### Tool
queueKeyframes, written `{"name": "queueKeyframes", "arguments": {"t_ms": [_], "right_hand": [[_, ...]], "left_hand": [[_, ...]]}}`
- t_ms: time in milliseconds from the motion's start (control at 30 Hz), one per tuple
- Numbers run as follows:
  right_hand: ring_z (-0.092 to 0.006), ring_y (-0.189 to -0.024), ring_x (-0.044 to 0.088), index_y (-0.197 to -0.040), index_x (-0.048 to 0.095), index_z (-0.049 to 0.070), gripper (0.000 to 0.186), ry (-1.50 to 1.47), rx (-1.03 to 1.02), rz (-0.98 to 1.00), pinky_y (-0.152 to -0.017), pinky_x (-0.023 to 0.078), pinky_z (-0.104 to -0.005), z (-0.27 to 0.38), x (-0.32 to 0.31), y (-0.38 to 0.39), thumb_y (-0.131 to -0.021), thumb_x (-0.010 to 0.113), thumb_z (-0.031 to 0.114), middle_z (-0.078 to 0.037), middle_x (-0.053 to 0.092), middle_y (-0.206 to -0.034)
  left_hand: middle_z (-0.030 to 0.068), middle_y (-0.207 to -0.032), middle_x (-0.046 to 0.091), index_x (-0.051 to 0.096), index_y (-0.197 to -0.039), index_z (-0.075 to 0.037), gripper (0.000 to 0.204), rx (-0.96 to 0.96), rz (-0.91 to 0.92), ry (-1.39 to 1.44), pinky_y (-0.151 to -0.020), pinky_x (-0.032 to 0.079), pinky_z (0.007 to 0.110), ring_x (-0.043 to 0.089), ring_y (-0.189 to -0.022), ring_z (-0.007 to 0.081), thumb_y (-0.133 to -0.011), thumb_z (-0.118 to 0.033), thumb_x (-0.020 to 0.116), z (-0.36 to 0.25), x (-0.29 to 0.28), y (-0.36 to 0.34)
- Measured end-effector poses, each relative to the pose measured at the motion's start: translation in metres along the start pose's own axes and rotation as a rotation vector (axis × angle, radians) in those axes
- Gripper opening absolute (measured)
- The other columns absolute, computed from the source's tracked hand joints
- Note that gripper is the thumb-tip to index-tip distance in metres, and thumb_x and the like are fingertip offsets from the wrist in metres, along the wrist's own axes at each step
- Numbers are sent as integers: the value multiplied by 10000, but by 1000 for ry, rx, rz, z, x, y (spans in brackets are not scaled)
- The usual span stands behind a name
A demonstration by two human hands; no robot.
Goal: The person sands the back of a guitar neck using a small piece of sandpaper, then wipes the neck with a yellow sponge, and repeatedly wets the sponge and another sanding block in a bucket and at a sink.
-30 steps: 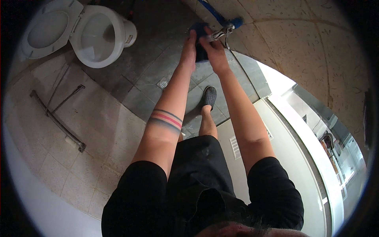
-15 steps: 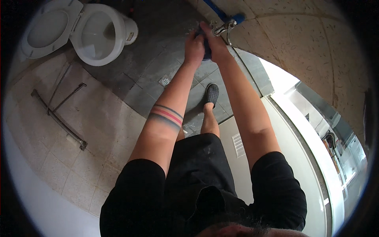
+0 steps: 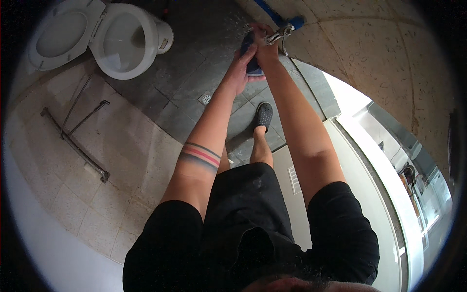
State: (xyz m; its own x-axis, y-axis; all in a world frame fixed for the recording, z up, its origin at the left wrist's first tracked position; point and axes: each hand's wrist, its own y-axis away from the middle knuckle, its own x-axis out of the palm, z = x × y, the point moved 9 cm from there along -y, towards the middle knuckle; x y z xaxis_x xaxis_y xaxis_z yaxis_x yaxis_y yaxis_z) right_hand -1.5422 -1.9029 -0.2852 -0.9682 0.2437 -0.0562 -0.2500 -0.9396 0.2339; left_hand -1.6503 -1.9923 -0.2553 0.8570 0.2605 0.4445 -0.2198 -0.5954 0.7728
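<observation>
My left hand (image 3: 237, 72) is closed around a dark blue, elongated soft-looking thing (image 3: 251, 54) with a paler lower edge. Its thumb lies across the thing and its fingertips show beneath the lower end. Whether this is a cloth or a piece of footwear, I cannot tell. Right beside it, under a chrome tap (image 3: 278, 35), is my right hand (image 3: 266, 48). Its fingers are bent toward the thing's far end, partly hidden by the tap and blurred. Water droplets spray to the left of the fingers.
A white toilet (image 3: 124, 41) with its lid up stands at the far left. A metal bar (image 3: 75, 146) is fixed on the tiled wall at left. A blue hose (image 3: 267, 10) runs to the tap. A floor drain (image 3: 206, 99) and my foot in a dark clog (image 3: 263, 114) are below.
My left hand has turned so its fingertips show under the blue thing, and more of that thing is visible. My right hand has shifted up toward the tap. Spray has spread further left.
</observation>
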Motion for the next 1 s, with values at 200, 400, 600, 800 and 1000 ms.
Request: {"name": "queueKeyframes", "arguments": {"t_ms": [200,400,600,800,1000], "right_hand": [[-274,-1111,668,-1185,755,58,406,278,116,51,-1042,496,-406,17,22,6,-1072,609,420,-82,741,-1156],[-326,-1229,672,-1311,707,66,535,197,99,124,-1086,486,-423,23,15,3,-1096,570,536,-168,706,-1322],[-343,-1317,603,-1498,554,42,472,240,-321,281,-1158,431,-403,41,-19,8,-1137,530,345,-168,657,-1360],[-349,-1289,613,-1455,585,50,382,331,-285,165,-1162,427,-407,44,-42,9,-1094,474,104,-185,657,-1330],[-368,-1186,677,-1332,634,53,280,451,-259,60,-1044,502,-436,41,-22,2,-1075,556,134,-186,713,-1222]], "left_hand": [[44,-1250,726,607,-1419,-139,643,-32,277,37,-847,604,410,697,-1141,206,-941,-483,864,10,-30,-11],[15,-1087,731,678,-1279,-113,527,-77,270,-296,-781,573,329,690,-982,161,-855,-304,927,-3,-29,-15],[52,-1101,755,716,-1261,-59,638,15,-12,-728,-836,569,336,692,-1026,187,-714,-277,962,-32,-15,-38],[68,-1149,753,698,-1333,-62,628,17,214,-595,-1003,516,381,700,-1053,223,-733,-128,871,-19,26,-23],[86,-1130,752,665,-1367,-61,598,278,-129,-154,-954,549,401,715,-999,258,-780,-71,775,-17,-8,-41]]}}
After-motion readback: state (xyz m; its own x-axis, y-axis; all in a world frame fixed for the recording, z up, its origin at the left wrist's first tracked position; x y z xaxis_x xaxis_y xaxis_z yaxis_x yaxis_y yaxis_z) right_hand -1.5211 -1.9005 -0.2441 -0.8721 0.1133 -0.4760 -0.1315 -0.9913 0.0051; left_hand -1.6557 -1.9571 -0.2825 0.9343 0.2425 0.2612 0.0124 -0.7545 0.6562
